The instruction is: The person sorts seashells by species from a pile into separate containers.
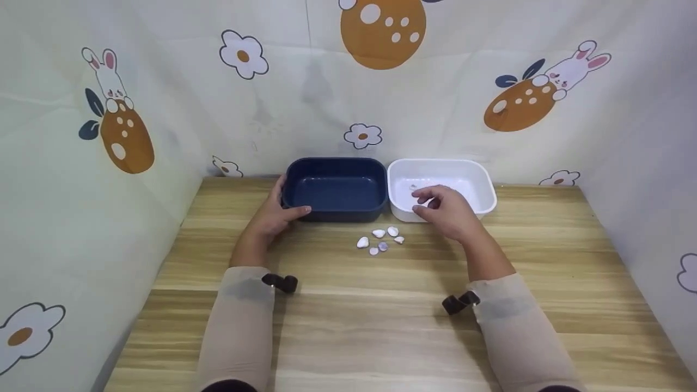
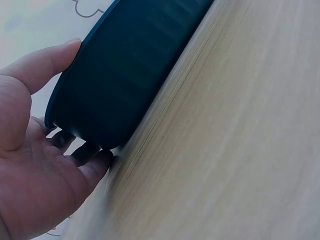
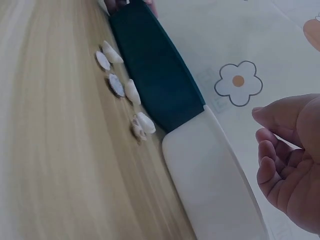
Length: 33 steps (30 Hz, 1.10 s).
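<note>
My left hand (image 1: 274,216) grips the left end of a dark blue plastic tub (image 1: 343,215), its thumb on the near rim and its fingers round the end wall. In the left wrist view the fingertips reach down to the tub's lower edge. Over the near part of a white tub (image 1: 485,209) hovers my right hand (image 1: 447,213), fingers loosely bent and nothing visible between them. A small pale piece (image 1: 413,187) lies inside the white tub. Several small seashells (image 1: 363,242) lie on the table in front of the tubs; one roundish shell (image 3: 116,85) looks greyish purple.
Both tubs stand side by side at the back of the wood-grain table (image 1: 348,326), close to a patterned cloth backdrop (image 1: 305,109). The blue tub's inside shows no contents. Black wrist mounts (image 1: 280,282) sit on both sleeves.
</note>
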### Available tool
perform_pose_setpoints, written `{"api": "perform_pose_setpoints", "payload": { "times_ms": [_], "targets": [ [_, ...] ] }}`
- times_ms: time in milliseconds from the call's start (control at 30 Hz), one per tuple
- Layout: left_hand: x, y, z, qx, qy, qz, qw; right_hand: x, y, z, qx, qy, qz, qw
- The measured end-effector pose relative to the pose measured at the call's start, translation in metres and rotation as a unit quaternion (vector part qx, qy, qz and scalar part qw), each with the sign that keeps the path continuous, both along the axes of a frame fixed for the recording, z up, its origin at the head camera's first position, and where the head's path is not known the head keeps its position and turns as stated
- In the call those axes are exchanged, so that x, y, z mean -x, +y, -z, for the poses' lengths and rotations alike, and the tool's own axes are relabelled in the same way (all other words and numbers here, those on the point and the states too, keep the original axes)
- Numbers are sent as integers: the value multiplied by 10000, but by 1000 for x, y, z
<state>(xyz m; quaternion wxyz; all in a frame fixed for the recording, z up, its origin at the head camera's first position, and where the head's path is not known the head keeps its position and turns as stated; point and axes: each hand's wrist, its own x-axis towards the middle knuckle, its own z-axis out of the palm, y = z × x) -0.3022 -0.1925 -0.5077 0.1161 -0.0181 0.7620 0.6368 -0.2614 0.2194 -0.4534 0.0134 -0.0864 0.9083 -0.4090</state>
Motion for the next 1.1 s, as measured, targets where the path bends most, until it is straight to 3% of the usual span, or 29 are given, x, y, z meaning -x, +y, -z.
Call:
{"api": "perform_pose_setpoints", "payload": {
  "times_ms": [333,633,833,1100],
  "targets": [
    [0,0,1,-25,25,-20,10000,-12,-22,9,132,-219,-620,9977],
    [-2,1,-2,62,62,-9,10000,-17,-26,28,49,-567,-873,9946],
    [-2,0,-1,68,68,-38,9999,-17,-24,37,-61,-567,-1030,9930],
    [-1,0,1,140,3,-44,9999,-13,-21,45,-370,-736,-978,9918]
  ]
}}
